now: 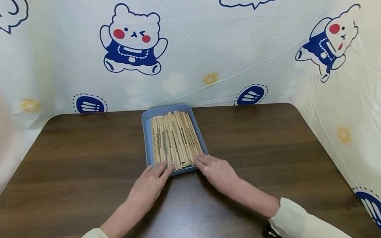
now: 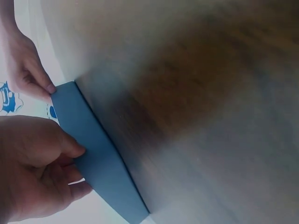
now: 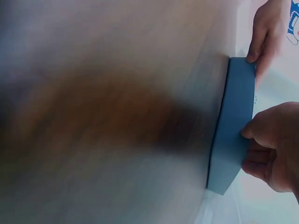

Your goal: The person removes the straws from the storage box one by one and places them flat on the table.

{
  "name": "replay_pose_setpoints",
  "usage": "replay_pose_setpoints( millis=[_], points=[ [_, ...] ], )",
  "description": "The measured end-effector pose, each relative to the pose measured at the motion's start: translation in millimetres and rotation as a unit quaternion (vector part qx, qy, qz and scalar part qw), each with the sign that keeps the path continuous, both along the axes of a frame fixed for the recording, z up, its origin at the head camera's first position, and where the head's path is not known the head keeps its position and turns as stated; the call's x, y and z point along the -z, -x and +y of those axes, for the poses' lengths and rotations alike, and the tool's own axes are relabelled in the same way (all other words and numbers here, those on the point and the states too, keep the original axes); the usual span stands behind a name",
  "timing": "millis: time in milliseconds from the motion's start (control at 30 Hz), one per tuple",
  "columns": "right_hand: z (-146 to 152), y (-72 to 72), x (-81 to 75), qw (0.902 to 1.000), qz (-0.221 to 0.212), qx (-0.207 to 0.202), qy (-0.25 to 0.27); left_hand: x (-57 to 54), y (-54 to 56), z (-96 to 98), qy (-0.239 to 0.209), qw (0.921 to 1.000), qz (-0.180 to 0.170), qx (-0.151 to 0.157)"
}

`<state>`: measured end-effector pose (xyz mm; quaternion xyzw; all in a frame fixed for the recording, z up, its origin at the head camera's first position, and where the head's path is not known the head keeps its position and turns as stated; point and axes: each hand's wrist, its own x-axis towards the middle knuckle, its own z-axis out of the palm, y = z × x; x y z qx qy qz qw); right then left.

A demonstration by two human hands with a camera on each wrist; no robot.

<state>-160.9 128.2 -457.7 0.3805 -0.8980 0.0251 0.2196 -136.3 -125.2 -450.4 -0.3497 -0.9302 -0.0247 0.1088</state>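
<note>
A shallow blue tray [image 1: 146,139] lies on the dark brown table in the head view, filled with a row of long paper-wrapped sticks [image 1: 175,138] with dark print. At its near left corner my left hand [image 1: 149,188] grips the rim. My right hand [image 1: 219,173] grips the near right corner. In the left wrist view, the left thumb presses the tray's outer wall [image 2: 100,158] while the fingers reach over the rim. The right wrist view shows the right hand [image 3: 275,140] pinching the wall [image 3: 233,116] in the same way. Both hands hide parts of the near rim.
The wooden table [image 1: 86,154] extends to both sides of the tray and toward me. Behind the tray, close to its far rim, hangs a pale curtain [image 1: 185,43] printed with bears and the word happy. It also encloses the table's left and right sides.
</note>
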Motion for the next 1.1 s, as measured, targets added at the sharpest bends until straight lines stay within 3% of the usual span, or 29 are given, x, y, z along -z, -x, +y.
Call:
replay_pose_setpoints(
  millis=[633, 900, 1100],
  points=[
    [26.2, -14.5, 2.8, 0.9993, 0.002, 0.037, -0.001, 0.9, 7.6, 24.2, 0.013, 0.9991, -0.002, 0.04],
    [35.1, -22.2, 2.3, 0.9989, 0.002, 0.046, 0.003, 0.3, 6.5, 33.8, 0.026, 0.9985, -0.005, 0.047],
    [43.3, -29.4, 1.7, 0.9985, 0.007, 0.053, -0.001, 1.8, 5.1, 41.7, 0.025, 0.9979, 0.011, 0.059]
  ],
)
